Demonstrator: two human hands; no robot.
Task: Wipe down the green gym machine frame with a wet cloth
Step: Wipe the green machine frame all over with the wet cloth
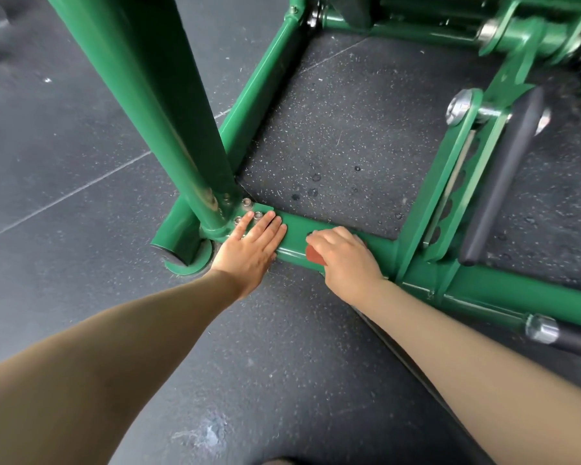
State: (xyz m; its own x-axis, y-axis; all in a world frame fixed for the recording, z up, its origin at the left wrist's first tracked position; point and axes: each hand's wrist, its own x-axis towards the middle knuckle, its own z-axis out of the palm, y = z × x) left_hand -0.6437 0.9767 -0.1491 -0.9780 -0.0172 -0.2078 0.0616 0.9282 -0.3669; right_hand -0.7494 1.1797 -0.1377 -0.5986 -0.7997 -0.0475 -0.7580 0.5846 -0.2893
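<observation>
Green gym machine frame (pixel 376 246) — painted steel tubing resting on the floor, forming a rough square of low bars. One low bar runs across the middle of the view, a second runs back from the near left corner toward the top, and a thick upright post (pixel 168 129) rises from that corner. Post base is fixed by a plate with silver bolts (pixel 247 203). Scuffed, dull patches show low on the post.

Cloth (pixel 314 255) — reddish-brown, small, mostly hidden under the right hand; only an edge shows at the near face of the low bar. Wetness cannot be judged.

Right hand (pixel 346 260) — on top of the low bar, fingers curled over and grasping the cloth, pressing it against the tube.

Left hand (pixel 252 245) — flat on the same bar just beside the post base, fingers straight and released, fingertips touching the bolted plate. The two hands are near each other but apart.

Floor (pixel 332 129) — dark speckled rubber tiles with visible seams; a few dark droplets lie on it inside the frame square, and a pale smear shows near the bottom of the view.

Black padded bar (pixel 503 182) — on the right, beside a slotted green bracket with a large silver bolt head (pixel 458 107).

Silver collar (pixel 542 328) — on a dark rod at lower right.
</observation>
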